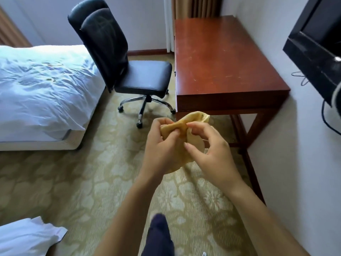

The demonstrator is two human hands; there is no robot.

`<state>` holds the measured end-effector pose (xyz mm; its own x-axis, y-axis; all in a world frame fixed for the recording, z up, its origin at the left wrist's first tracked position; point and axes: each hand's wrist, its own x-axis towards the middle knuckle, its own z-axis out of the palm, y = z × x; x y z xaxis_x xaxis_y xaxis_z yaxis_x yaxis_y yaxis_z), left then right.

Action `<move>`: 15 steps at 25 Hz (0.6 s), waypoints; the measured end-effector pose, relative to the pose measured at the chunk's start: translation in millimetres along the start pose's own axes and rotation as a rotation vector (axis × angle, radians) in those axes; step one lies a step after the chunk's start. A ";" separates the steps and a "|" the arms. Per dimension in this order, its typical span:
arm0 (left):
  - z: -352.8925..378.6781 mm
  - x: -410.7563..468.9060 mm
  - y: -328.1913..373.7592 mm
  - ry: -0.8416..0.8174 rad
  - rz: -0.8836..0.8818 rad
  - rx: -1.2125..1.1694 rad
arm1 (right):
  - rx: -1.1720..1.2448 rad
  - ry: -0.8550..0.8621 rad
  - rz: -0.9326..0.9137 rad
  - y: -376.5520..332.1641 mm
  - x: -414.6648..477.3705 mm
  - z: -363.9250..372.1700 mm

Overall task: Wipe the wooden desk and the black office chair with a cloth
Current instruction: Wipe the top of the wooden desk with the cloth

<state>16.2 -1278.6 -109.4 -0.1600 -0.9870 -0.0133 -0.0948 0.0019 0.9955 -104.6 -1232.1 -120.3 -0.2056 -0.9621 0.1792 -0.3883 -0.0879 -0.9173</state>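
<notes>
Much of the soft yellow cloth (184,126) is hidden behind the person's two hands, so its full shape cannot be made out. The left hand (162,146) clenches one bunched end, and the right hand (208,150) pinches the middle fold between thumb and forefinger. The cloth is held in the air just in front of the near edge of the reddish-brown wooden desk (223,60), not touching it. The desk's right side stands against the white wall, beneath a black wall-mounted television (317,43) cut off by the frame. The black padded office chair (127,61) on chrome castors stands between the desk and the bed with rumpled white bedding (42,85). Patterned beige carpet (73,172) lies open between bed, chair and person. A dark trouser leg (158,235) shows below.
</notes>
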 end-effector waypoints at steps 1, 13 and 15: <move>1.5 23.6 -4.3 -0.015 -0.005 0.000 | -0.007 0.018 0.012 8.5 21.0 4.7; 25.4 310.6 -37.4 -0.368 -0.137 0.019 | 0.000 0.400 0.274 80.1 250.2 59.5; 35.2 339.7 -44.9 -0.395 -0.162 0.041 | -0.016 0.450 0.331 95.3 272.2 53.9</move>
<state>-68.5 -1608.3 -161.9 -0.5032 -0.8378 -0.2120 -0.1875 -0.1337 0.9731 -149.1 -1516.3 -178.1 -0.6810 -0.7320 0.0200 -0.2510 0.2076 -0.9455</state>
